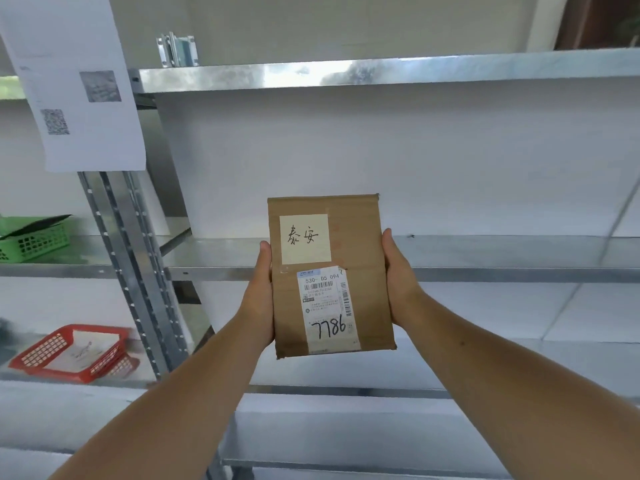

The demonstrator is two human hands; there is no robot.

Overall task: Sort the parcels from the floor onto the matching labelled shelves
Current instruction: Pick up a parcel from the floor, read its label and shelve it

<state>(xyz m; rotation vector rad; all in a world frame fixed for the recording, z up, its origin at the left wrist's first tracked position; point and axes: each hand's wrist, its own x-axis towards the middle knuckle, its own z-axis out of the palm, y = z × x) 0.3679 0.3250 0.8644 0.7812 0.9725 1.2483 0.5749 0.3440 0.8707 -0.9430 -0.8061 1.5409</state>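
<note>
Parcel (330, 275): flat brown carton, held in mid-air in front of the rack, face toward the person, touching no shelf.

Far left: a paper sheet (79, 84) with QR codes hangs on the rack, print too blurred to read. Below it a green basket (34, 239) sits on the left bay's middle level. A red tray (69, 351) with paper in it is one level down. A post (131, 271) splits that bay from the one ahead.

Left hand (259, 299) grips the parcel's left edge, thumb laid along the front, fingers wrapped behind and out of sight. On the face there is a pale note (304, 239) with two handwritten characters. Below it is a shipping label (327, 306) with "7786" in marker. Right hand (398, 282) mirrors the grip on the right edge, thumb in front, fingers hidden behind. Both are clamped on, neither free.

Behind the parcel is the middle shelf (485, 254). Above is the top shelf (381, 72), with brackets (176, 50) at its left end.

Step, my read: the parcel is off the floor and at the check-destination stage, not yet placed. No shelf tag shows in this bay, so I can't tell if it matches. Next move needs the tag that matches the note, then a flat slide-in. The two-hand side grip suits that, and the shelf gap looks ample. Risk: dropping it on the nearest level without a match.
</note>
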